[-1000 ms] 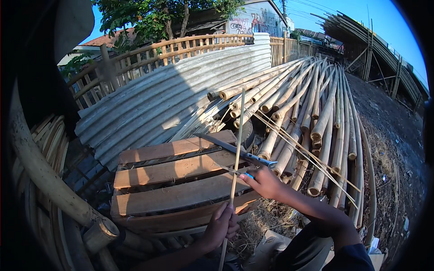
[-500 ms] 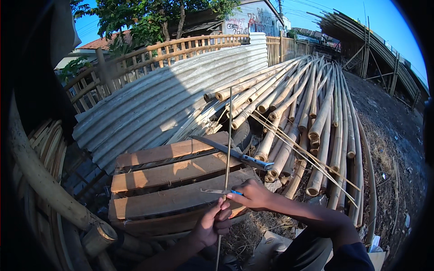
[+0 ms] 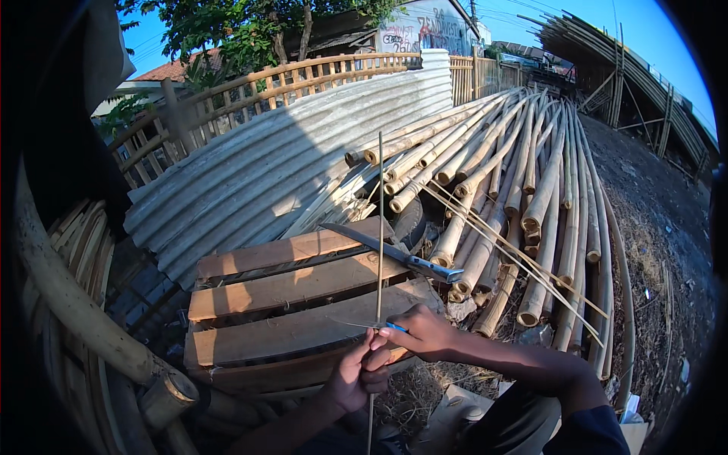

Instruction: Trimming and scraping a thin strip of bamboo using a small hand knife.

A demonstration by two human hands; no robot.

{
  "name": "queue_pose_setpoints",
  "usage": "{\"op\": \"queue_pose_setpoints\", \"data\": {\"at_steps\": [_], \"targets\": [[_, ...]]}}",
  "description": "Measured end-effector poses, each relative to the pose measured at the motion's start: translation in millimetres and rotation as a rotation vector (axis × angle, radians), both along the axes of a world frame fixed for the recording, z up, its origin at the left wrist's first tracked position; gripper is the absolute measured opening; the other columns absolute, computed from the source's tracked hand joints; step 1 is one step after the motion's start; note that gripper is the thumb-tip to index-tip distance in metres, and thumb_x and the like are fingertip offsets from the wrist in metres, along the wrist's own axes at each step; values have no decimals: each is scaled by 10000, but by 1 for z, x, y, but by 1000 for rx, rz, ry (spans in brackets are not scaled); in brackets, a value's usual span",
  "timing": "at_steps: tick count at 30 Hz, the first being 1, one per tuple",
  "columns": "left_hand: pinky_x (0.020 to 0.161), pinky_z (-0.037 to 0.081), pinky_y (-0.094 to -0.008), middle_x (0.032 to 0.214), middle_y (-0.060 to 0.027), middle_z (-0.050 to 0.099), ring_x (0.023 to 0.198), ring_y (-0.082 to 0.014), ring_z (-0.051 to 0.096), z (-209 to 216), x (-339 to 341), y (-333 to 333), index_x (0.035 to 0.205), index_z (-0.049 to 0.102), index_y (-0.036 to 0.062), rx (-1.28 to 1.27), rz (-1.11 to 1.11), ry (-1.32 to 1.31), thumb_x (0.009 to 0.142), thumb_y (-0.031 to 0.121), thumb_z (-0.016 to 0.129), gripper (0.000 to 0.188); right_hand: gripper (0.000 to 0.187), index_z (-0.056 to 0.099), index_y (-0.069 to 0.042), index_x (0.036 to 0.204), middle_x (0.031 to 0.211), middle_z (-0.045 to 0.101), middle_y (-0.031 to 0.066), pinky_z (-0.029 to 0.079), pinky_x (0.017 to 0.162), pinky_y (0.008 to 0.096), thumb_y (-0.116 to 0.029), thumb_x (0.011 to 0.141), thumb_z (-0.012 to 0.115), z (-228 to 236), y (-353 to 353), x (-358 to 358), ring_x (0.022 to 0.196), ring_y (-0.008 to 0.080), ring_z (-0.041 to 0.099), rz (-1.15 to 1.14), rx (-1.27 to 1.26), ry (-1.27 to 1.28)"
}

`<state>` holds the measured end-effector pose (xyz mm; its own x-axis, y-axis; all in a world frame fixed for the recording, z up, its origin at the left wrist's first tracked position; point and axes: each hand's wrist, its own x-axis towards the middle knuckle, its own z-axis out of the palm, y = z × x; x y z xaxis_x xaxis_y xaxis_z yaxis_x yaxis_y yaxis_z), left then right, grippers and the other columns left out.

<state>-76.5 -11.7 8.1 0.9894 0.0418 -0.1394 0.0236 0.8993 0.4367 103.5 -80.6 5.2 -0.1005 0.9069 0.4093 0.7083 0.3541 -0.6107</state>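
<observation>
A thin bamboo strip [image 3: 380, 227] stands nearly upright in front of me. Around its lower part my left hand [image 3: 359, 373] is closed, thumb pointing up. Just above it, my right hand [image 3: 423, 332] grips a small knife with a blue handle [image 3: 396, 327]. Its short blade [image 3: 353, 323] points left and lies across the strip; the two hands almost touch. Beyond them a machete [image 3: 387, 249] with a dark handle rests on a slatted wooden bench [image 3: 303, 321], its handle end reaching past the right side.
Many long bamboo poles [image 3: 523, 174] lie stacked ahead and to the right, with thin strips [image 3: 516, 254] across them. Corrugated sheeting [image 3: 280, 159] leans on a bamboo fence [image 3: 303, 80]. A thick bamboo pole [image 3: 83, 303] and split bamboo [image 3: 83, 250] stand at the left.
The strip's top has shifted slightly left and lower in view. The knife blade stays across the strip just above my left hand; the view has tilted a little.
</observation>
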Motion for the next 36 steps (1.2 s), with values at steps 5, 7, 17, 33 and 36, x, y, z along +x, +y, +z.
{"op": "queue_pose_setpoints", "data": {"at_steps": [5, 7, 17, 33, 36], "targets": [[383, 136, -204, 580, 62, 245, 410, -42, 170, -3, -4, 2, 819, 399, 176, 99, 29, 50, 972, 395, 359, 270, 473, 590, -5, 715, 580, 555, 193, 448, 565, 435, -400, 926, 438, 10, -10, -10, 600, 385, 574, -44, -95, -16], [383, 138, -207, 582, 62, 253, 411, -41, 168, -1, -7, 4, 820, 398, 177, 147, 21, 67, 973, 392, 359, 267, 483, 587, -9, 714, 579, 559, 185, 448, 565, 435, -418, 922, 438, 6, -7, -12, 597, 387, 574, -69, -102, -17], [384, 156, -211, 556, 49, 219, 412, -55, 181, 2, 0, -21, 833, 365, 161, 297, 157, 185, 965, 434, 363, 303, 528, 593, 0, 649, 523, 501, 212, 429, 498, 443, -441, 908, 459, 11, 7, 18, 515, 380, 549, -308, 14, -181], [376, 147, -222, 561, 44, 232, 403, -49, 194, -9, 5, -13, 870, 394, 125, 517, 392, 251, 969, 334, 390, 231, 567, 622, -52, 765, 617, 592, 179, 475, 639, 455, -535, 908, 363, -7, 0, -7, 660, 379, 598, -111, -184, -148], [415, 176, -224, 606, 55, 259, 446, -45, 242, 0, 3, -14, 889, 409, 129, 435, 319, 194, 966, 255, 383, 150, 537, 609, -45, 754, 592, 577, 178, 467, 624, 456, -511, 909, 393, 8, -2, -2, 653, 378, 593, -129, -198, -152]]}}
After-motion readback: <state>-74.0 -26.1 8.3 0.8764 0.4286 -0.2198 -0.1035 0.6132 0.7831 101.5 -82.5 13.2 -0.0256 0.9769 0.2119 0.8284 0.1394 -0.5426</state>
